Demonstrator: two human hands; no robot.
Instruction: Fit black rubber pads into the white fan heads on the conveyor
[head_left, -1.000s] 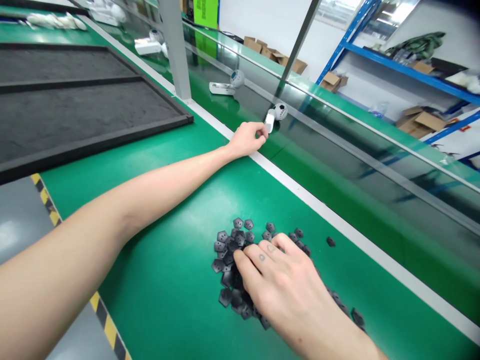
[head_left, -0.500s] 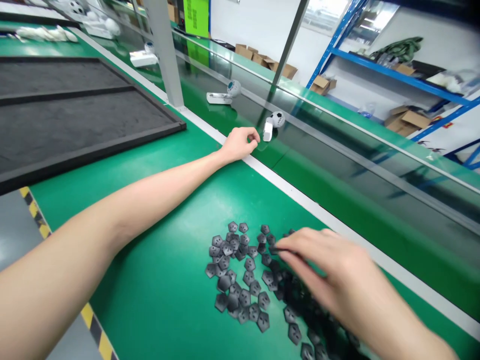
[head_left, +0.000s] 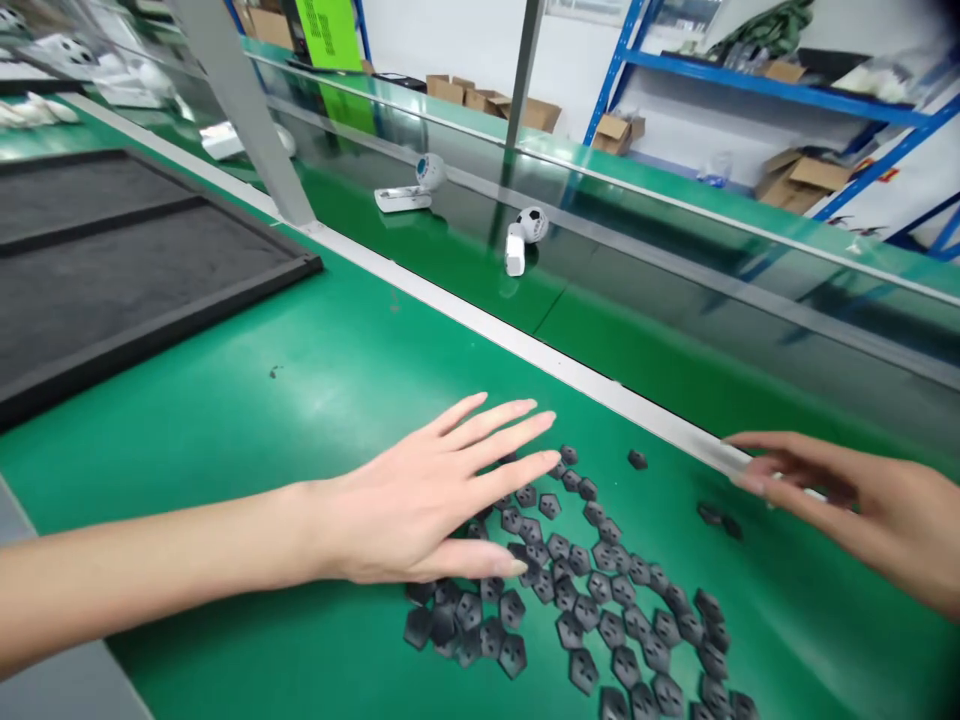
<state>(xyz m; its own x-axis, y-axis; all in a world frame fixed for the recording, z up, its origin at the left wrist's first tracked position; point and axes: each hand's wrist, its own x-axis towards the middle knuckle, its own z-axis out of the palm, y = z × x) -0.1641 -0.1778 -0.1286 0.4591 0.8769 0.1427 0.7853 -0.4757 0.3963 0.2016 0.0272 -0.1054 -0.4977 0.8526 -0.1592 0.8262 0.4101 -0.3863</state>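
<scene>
Many small black pentagon pieces [head_left: 622,590] lie in a loose pile on the green work surface [head_left: 315,400], several of them overlapping. My left hand [head_left: 442,490] is stretched flat with its fingers spread, over the left part of the pile, and hides some pieces. Off to the right, my right hand [head_left: 847,500] is slightly blurred near the pale edge strip. Its thumb and forefinger are apart, the other fingers curl in, and no piece shows between them. Two blurred dark pieces [head_left: 720,519] lie just left of it, and a single piece [head_left: 637,459] lies apart from the pile.
Beyond the pale strip [head_left: 525,350] runs a dark green conveyor belt carrying a white device with a football-patterned ball [head_left: 531,225] and another white device [head_left: 405,198]. A black divided tray [head_left: 247,300] lies at left, beside a grey post [head_left: 247,120]. Blue shelving [head_left: 780,80] stands behind.
My left hand has come back from the belt's edge and now spreads over the pile. My right hand has moved right, away from the pieces, and its pinch has opened. The view has shifted.
</scene>
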